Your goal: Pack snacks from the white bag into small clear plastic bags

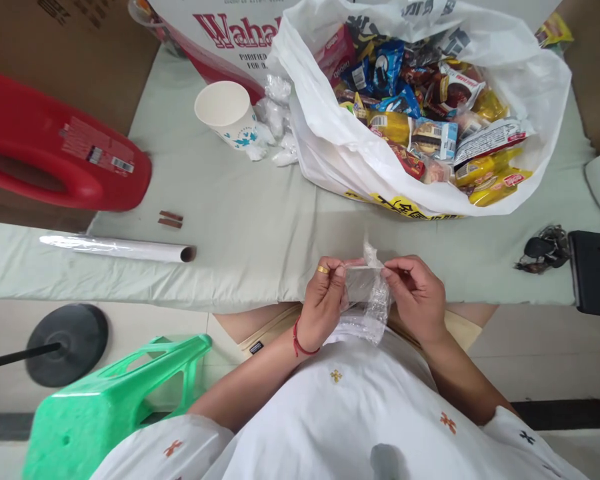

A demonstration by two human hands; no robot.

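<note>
A clear plastic bag (365, 285), partly crinkled, is stretched between my two hands at the front edge of the table. My left hand (323, 293), with a gold ring and a red cord at the wrist, pinches its left upper corner. On the other side my right hand (416, 293) grips the right upper edge between thumb and fingers. The crumpled part of the plastic hangs down toward my lap. Whether anything is inside the bag, I cannot tell.
Behind my hands stands a large white bag (325, 157) full of wrapped snacks. A paper cup (225, 113), crumpled plastic (279, 100), a white roll (125, 249), brown strips (171, 219) and a red jug (105, 153) lie left. Keys (543, 249) and a black phone (594, 273) lie right.
</note>
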